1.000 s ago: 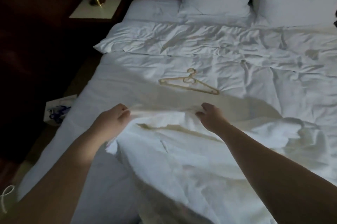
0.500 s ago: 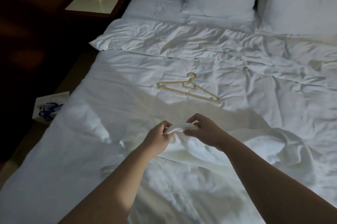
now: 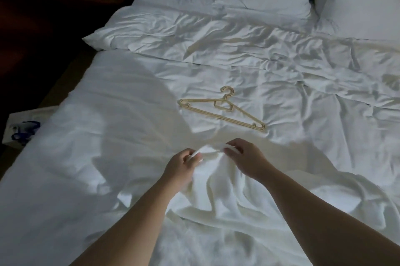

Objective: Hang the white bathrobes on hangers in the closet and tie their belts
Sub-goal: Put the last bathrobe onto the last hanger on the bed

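Where hands (image 3: 213, 162) pinch the bathrobe (image 3: 218, 196), they've closed together (slightly).

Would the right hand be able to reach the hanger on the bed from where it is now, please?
Probably yes. The hanger lies bare on the duvet just beyond the right hand, with nothing between them. That hand grips the bathrobe, as does the left hand, so it must let go first.

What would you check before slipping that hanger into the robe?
1. Left hand grips the bathrobe: ok.
2. Right hand grips it too: ok.
3. Hanger lies free on the bed, beyond both hands: ok.
4. Robe's neck opening found and spread: cannot tell, the fabric is bunched.
5. Belt located: cannot tell.
6. A hand free for the hanger: not ok.
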A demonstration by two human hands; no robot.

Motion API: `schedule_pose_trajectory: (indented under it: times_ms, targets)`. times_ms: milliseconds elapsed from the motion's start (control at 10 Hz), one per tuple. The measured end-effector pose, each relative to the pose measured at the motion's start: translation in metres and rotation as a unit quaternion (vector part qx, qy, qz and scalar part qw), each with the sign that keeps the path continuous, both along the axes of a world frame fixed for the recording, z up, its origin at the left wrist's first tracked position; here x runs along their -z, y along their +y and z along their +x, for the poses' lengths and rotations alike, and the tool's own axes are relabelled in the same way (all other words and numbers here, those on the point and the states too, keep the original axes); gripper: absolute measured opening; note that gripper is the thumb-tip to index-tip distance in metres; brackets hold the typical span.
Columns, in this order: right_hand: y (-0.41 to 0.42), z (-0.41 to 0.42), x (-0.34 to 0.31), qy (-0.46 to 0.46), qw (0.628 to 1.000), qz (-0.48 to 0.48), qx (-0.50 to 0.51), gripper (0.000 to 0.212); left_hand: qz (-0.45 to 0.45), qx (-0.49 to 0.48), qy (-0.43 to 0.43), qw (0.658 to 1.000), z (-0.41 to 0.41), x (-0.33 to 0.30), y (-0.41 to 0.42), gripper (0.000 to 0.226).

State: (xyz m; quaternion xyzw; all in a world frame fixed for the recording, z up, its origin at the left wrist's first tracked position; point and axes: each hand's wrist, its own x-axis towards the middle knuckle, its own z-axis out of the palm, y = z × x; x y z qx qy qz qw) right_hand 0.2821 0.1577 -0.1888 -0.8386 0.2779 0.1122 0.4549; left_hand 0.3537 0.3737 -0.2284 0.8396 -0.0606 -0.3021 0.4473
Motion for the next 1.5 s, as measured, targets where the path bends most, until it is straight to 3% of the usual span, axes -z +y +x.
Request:
schedule_pose_trajectory:
  times_ms: [100, 200, 300, 400, 500, 600, 700, 800, 900, 1000, 1100, 1200, 1300, 1400, 1500]
  targets:
    - [-0.014, 0.04, 0.02, -0.017, 0.999, 0.007, 0.03, 0.024, 0.001, -0.015, 0.004, 1.0, 0.025, 0.032, -0.013, 0.028]
    - [-0.035, 0.088, 0.043, -0.019, 0.991, -0.125, 0.033, 0.048, -0.003, -0.035, -0.009, 0.999, 0.03, 0.052, -0.014, 0.037]
    - [-0.009, 0.13, -0.01, -0.01, 0.981, -0.192, -0.016, 0.073, -0.023, -0.058, -0.031, 0.998, 0.016, 0.062, -0.007, 0.039]
    - [-0.003, 0.155, 0.001, 0.038, 0.978, -0.201, -0.042, 0.073, -0.077, -0.099, 0.008, 0.992, 0.004, 0.062, -0.001, 0.035]
    - [-0.006, 0.151, 0.027, 0.103, 0.966, -0.233, -0.053, 0.058, -0.122, -0.134, 0.035, 0.983, 0.0, 0.058, 0.006, 0.031]
    - [-0.019, 0.141, 0.053, 0.084, 0.975, -0.206, 0.012, 0.053, -0.125, -0.15, 0.054, 0.979, 0.002, 0.051, 0.011, 0.034]
    - [-0.024, 0.146, 0.048, 0.109, 0.982, -0.148, 0.043, 0.08, -0.128, -0.157, 0.059, 0.977, 0.005, 0.043, 0.01, 0.035]
    - [-0.019, 0.145, 0.04, 0.148, 0.977, -0.152, -0.012, 0.106, -0.119, -0.176, 0.046, 0.976, 0.005, 0.036, 0.015, 0.033]
    - [-0.015, 0.132, 0.034, 0.195, 0.945, -0.251, -0.072, 0.079, -0.088, -0.175, 0.038, 0.98, 0.0, 0.035, 0.022, 0.038]
    - [-0.014, 0.133, 0.027, 0.173, 0.934, -0.31, -0.042, 0.07, -0.081, -0.18, 0.041, 0.979, -0.004, 0.035, 0.023, 0.038]
    - [-0.003, 0.129, 0.032, 0.132, 0.958, -0.252, -0.029, 0.06, -0.07, -0.18, 0.03, 0.981, -0.005, 0.04, 0.021, 0.044]
    - [-0.01, 0.125, 0.033, 0.041, 0.989, -0.13, 0.061, 0.036, -0.057, -0.169, 0.033, 0.983, -0.008, 0.044, 0.016, 0.045]
    - [-0.033, 0.095, 0.067, 0.016, 0.99, -0.044, 0.136, 0.014, -0.052, -0.154, 0.03, 0.986, -0.013, 0.042, 0.016, 0.042]
    - [-0.04, 0.021, 0.076, -0.024, 0.979, 0.041, 0.196, 0.013, -0.046, -0.144, 0.024, 0.988, -0.01, 0.031, 0.022, 0.035]
    - [-0.062, 0.0, 0.016, -0.116, 0.964, -0.06, 0.231, 0.025, -0.035, -0.121, 0.031, 0.992, -0.002, 0.012, 0.032, 0.03]
